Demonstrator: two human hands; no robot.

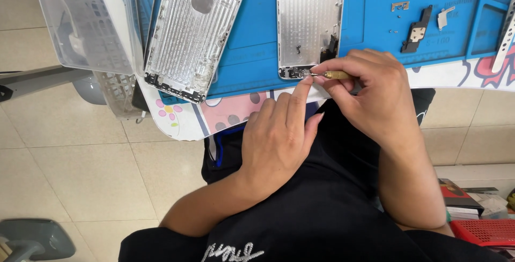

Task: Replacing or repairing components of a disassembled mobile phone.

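Pinching a brass-handled screwdriver (337, 74), the right hand (375, 98) is closing around it, shaft lying sideways, tip pointing left at the bottom edge of the phone housing (308, 23). Left hand (279, 133), holding nothing, is pressing a fingertip just below that corner, equally near.

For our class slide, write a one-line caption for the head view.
Right hand works a brass-handled screwdriver at the bottom edge of a phone housing on a blue mat; left hand steadies it.
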